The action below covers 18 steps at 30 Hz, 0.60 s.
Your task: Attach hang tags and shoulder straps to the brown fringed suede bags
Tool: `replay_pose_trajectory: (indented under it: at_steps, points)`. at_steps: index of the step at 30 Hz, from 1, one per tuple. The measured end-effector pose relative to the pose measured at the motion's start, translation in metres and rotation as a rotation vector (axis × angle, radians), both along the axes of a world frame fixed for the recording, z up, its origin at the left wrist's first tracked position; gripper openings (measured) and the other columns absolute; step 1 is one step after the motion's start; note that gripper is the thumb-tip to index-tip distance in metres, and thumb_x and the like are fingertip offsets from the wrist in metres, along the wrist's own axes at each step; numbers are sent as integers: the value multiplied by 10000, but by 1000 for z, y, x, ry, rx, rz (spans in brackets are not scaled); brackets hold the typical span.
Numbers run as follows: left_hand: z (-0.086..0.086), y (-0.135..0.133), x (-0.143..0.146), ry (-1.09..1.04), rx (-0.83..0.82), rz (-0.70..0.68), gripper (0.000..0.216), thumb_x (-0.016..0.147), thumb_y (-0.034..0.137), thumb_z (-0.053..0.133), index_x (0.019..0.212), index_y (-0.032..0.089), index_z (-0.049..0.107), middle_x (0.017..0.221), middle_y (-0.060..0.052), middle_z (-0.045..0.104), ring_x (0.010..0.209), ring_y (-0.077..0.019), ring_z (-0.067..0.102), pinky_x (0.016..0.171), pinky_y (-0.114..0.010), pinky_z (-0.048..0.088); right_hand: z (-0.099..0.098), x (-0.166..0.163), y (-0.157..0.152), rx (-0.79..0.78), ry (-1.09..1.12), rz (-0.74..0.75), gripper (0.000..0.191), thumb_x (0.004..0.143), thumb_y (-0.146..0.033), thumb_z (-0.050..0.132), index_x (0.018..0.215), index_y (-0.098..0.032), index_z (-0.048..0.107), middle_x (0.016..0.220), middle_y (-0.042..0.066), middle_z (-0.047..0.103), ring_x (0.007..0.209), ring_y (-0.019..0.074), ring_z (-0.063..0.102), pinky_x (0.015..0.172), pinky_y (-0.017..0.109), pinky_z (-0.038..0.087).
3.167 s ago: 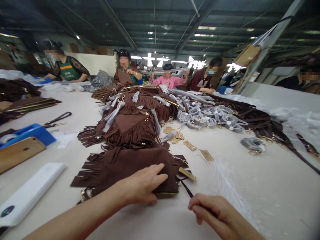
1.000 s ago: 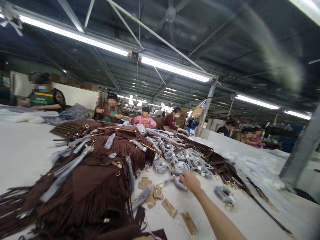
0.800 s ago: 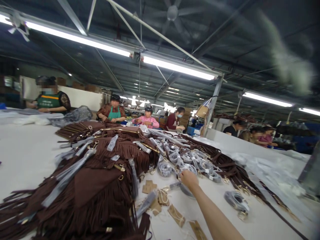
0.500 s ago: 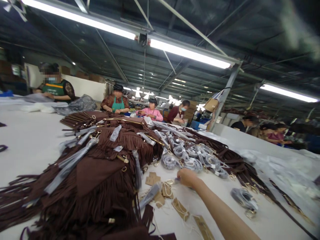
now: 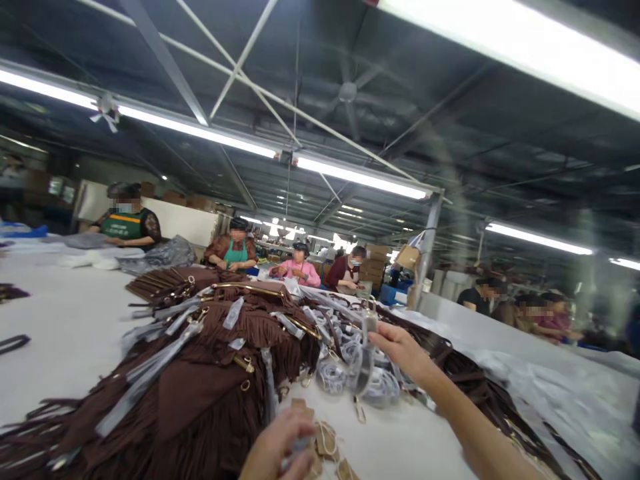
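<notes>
My right hand (image 5: 397,343) pinches a coiled strap (image 5: 364,363), wrapped in clear plastic, and holds it up over the table. One gold clasp hangs below the coil and another shows at its top. Low in the view is my left hand (image 5: 283,443), blurred, its fingers curled around something greyish that I cannot make out. Beside it lie brown card tags (image 5: 327,440) with white strings. A heap of dark brown fringed bags (image 5: 200,393) with gold fittings fills the left. More plastic-wrapped coiled straps (image 5: 333,377) lie behind the held one.
Long brown straps (image 5: 445,360) stretch along the right of the white table (image 5: 65,320). Clear plastic sheeting (image 5: 560,393) lies further right. Several co-workers sit or stand across the table, among them a person in a pink top (image 5: 297,270). A metal post (image 5: 430,247) rises behind.
My right hand has risen from beside the tags and now has a coiled strap in it. My left hand has come into view at the bottom. The camera has tilted up.
</notes>
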State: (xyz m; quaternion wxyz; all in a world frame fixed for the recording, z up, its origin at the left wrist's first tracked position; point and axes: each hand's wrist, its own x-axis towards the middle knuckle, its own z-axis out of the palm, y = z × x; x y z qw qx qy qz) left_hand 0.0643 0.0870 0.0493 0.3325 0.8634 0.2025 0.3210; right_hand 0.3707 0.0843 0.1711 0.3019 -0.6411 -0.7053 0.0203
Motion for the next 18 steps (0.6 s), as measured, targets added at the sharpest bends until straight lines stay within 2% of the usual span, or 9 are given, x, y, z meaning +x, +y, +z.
replay_pose_trajectory:
  at_steps: [2, 3, 5, 7, 9, 11, 13, 15, 18]
  points:
    - [36, 1, -9, -193, -33, 153, 377, 929, 359, 458, 1289, 266, 521, 1351, -82, 568, 1203, -260, 534, 1023, -401, 455, 22, -42, -9, 20, 58, 133, 363, 929, -458, 432, 859, -164, 633, 723, -16, 579, 697, 168, 547, 687, 283, 447]
    - [54, -2, -14, -293, -59, 211, 423, 927, 389, 435, 1325, 257, 490, 1382, -84, 547, 1235, -261, 512, 1068, -414, 412, 27, -67, -14, 12, 97, 221, 372, 923, -475, 454, 874, -161, 648, 719, -14, 584, 704, 172, 552, 690, 284, 452]
    - [81, -13, -24, -439, -98, 236, 484, 911, 458, 426, 1330, 221, 477, 1400, -100, 530, 1274, -264, 480, 1108, -427, 361, 26, -120, -25, -25, 213, 439, 371, 909, -498, 511, 901, -165, 675, 745, -5, 609, 757, 186, 569, 735, 298, 462]
    - [92, -24, -33, -529, -121, 207, 464, 885, 499, 438, 1215, 190, 543, 1291, -113, 593, 1207, -261, 526, 1074, -407, 394, 13, -170, -36, -55, 342, 627, 366, 887, -516, 561, 900, -173, 687, 789, 2, 628, 815, 200, 572, 795, 314, 462]
    - [87, -32, -43, -592, -136, 236, 400, 863, 534, 433, 984, 188, 593, 1053, -91, 655, 1030, -244, 594, 979, -376, 459, -4, -208, -46, -66, 392, 697, 368, 875, -525, 575, 830, -175, 679, 785, 0, 619, 817, 196, 560, 795, 302, 459]
    - [71, -36, -54, -623, -172, 299, 427, 840, 607, 421, 791, 202, 546, 841, -50, 621, 858, -217, 601, 845, -341, 503, -17, -230, -53, -112, 333, 691, 377, 873, -511, 566, 716, -175, 635, 702, -14, 573, 730, 168, 530, 699, 256, 448]
    - [55, -40, -66, -620, -276, 342, 501, 820, 693, 401, 763, 208, 512, 739, -15, 566, 716, -187, 582, 651, -293, 502, -21, -240, -57, -141, 242, 633, 393, 881, -481, 536, 631, -180, 569, 625, -27, 522, 632, 140, 480, 596, 228, 399]
    - [46, -46, -77, -599, -378, 354, 555, 821, 730, 381, 820, 197, 533, 720, -4, 560, 610, -162, 565, 505, -244, 427, -17, -245, -61, -71, 201, 523, 397, 902, -468, 476, 630, -186, 545, 613, -26, 507, 606, 136, 462, 570, 232, 370]
    - [48, -54, -89, -560, -327, 391, 536, 874, 660, 378, 810, 166, 576, 647, -7, 572, 537, -140, 537, 490, -229, 367, -4, -256, -68, 86, 152, 378, 346, 913, -470, 438, 772, -196, 594, 612, -34, 491, 600, 149, 465, 572, 251, 344]
